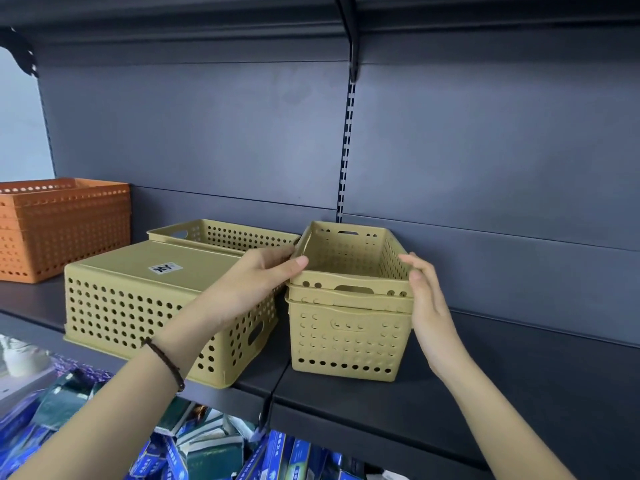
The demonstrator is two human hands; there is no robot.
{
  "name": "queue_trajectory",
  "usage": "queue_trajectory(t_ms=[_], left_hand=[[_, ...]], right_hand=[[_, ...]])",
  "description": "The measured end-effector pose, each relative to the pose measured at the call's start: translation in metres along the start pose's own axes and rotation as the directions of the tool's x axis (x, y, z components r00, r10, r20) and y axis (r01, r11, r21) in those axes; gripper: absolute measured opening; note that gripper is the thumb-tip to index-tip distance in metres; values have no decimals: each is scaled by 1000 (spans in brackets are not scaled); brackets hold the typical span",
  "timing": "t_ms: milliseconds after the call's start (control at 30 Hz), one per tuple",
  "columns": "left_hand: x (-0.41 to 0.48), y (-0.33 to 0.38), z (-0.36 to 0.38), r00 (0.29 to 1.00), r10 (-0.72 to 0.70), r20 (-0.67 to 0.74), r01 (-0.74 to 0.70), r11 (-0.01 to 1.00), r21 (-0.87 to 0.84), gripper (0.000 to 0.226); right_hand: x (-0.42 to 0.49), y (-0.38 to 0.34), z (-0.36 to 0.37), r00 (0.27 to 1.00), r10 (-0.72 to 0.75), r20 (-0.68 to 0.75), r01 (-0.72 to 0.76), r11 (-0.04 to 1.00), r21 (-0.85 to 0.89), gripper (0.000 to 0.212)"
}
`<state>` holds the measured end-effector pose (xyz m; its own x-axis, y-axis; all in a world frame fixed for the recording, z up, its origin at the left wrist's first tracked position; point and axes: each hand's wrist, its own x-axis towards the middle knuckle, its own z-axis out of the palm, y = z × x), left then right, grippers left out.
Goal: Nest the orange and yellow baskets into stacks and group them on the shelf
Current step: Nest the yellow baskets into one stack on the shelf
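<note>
A stack of nested yellow baskets stands upright on the dark shelf at centre. My left hand grips the left rim of the top basket. My right hand is flat against the stack's right side, fingers apart. To the left lies an upside-down yellow basket with a white label on its base. Behind it sits another upright yellow basket. A stack of nested orange baskets stands at the far left.
The shelf's grey back panel rises behind the baskets, with a slotted upright and a bracket above. The shelf to the right of the yellow stack is bare. Below the shelf edge lie several blue and green packaged goods.
</note>
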<state>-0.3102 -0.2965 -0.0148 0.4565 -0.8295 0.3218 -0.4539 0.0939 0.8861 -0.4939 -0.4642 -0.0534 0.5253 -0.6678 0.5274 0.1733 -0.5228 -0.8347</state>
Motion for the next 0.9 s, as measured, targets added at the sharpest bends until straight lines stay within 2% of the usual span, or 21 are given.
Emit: queue_trajectory(t_ms=[67,133,233,333,400,533,667,800,900], left_hand=[[2,7,-12,999,28,-24,-27,997,70,43],[8,11,-31,988,87,-127,-57,973,223,26],[29,2,-61,969,144,-200,-3,817,577,17],[53,-15,-72,987,44,-153,85,669,738,23],[70,-21,-72,993,-37,-110,109,620,777,30],[96,-24,-66,982,-183,-38,144,609,780,31],[115,-29,-57,965,-259,-32,162,499,851,44],[118,-28,-59,960,-277,-30,177,522,835,45],[111,-20,-76,965,-261,-31,189,604,774,45]], right_hand=[[0,2,-2,1000,-13,2,13,1000,-6,42],[1,3,-3,1000,-18,12,18,1000,2,37],[3,4,2,999,-34,22,33,999,4,33],[5,9,5,997,-77,4,77,997,-18,32],[5,12,5,993,-112,-38,110,993,-47,34],[5,10,6,983,-160,-95,150,983,-103,35],[7,13,6,973,-194,-127,173,971,-163,32],[8,14,-3,968,-210,-136,185,967,-173,35],[8,14,-12,965,-210,-154,186,969,-160,35]])
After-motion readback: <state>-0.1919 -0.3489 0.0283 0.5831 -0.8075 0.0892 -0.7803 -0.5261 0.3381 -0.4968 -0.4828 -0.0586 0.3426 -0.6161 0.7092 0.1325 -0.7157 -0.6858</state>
